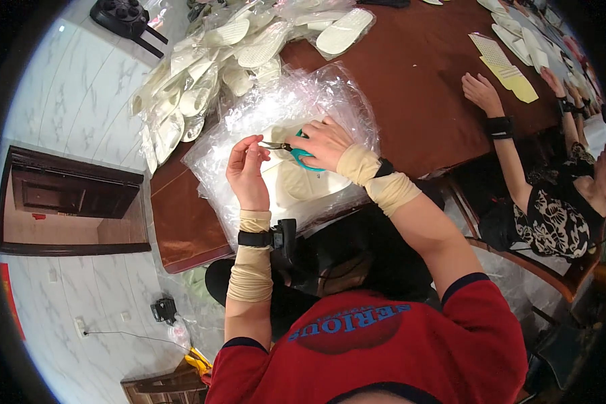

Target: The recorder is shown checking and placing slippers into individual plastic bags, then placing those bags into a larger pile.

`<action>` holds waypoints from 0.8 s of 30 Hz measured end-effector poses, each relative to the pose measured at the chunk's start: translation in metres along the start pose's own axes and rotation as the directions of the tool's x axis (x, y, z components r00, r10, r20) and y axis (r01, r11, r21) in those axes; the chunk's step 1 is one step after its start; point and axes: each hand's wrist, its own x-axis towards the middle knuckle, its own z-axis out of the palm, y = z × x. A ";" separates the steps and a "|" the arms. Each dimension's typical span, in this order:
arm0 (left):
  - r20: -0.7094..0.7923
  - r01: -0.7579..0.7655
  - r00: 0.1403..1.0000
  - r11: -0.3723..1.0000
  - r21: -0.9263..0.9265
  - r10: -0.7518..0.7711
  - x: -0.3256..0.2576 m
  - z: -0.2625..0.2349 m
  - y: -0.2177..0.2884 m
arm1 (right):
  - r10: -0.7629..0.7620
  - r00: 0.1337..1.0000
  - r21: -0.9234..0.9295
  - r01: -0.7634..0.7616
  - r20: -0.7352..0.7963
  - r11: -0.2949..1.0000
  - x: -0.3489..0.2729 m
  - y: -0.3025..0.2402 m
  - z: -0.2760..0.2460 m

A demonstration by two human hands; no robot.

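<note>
My right hand (pixel 326 145) grips a small pair of scissors (pixel 295 156) with teal handles, its blades pointing left. Close to the blade tips, my left hand (pixel 246 174) is raised with thumb and forefinger pinched together; whatever is between them is too small to make out. Beneath both hands lies a pale cream slipper or sole piece (pixel 289 183), on top of a spread of clear plastic bags (pixel 222 151). Part of the cream piece is hidden by the right hand and scissors.
Bagged cream slippers (pixel 239 50) are heaped at the table's far left. The brown-covered table (pixel 424 101) stretches right, where a co-worker's hand (pixel 481 94) is near yellow sheets (pixel 508 74). More slippers lie at far right. A dark chair (pixel 512 256) stands beside the co-worker.
</note>
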 end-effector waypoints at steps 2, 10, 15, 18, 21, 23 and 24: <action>0.005 -0.010 1.000 1.000 0.026 0.010 -0.001 0.004 0.004 | 0.018 0.999 0.026 -0.020 0.050 0.999 0.005 -0.001 -0.001; -0.147 -0.232 0.958 0.967 0.106 0.246 -0.017 -0.038 0.096 | 0.385 0.923 -0.040 -0.385 -0.012 0.922 -0.024 0.077 -0.004; -0.361 -0.340 0.826 0.893 0.294 0.433 -0.077 -0.141 0.158 | 0.505 0.860 -0.304 -0.465 0.066 0.831 -0.026 0.089 0.001; -0.473 -0.249 0.748 0.857 0.451 0.466 -0.130 -0.198 0.171 | 0.400 0.913 0.060 -0.396 -0.075 0.916 -0.013 0.060 -0.016; -0.629 -0.192 0.599 0.851 0.488 0.496 -0.181 -0.258 0.169 | 0.464 0.862 0.430 -0.505 0.206 0.748 -0.004 0.023 -0.015; -0.709 -0.124 0.505 0.854 0.504 0.492 -0.215 -0.298 0.156 | 0.366 0.882 0.497 -0.470 0.296 0.729 -0.003 0.011 -0.002; -0.753 -0.083 0.460 0.867 0.491 0.471 -0.231 -0.320 0.143 | 0.345 0.889 0.483 -0.455 0.302 0.748 0.001 0.003 -0.006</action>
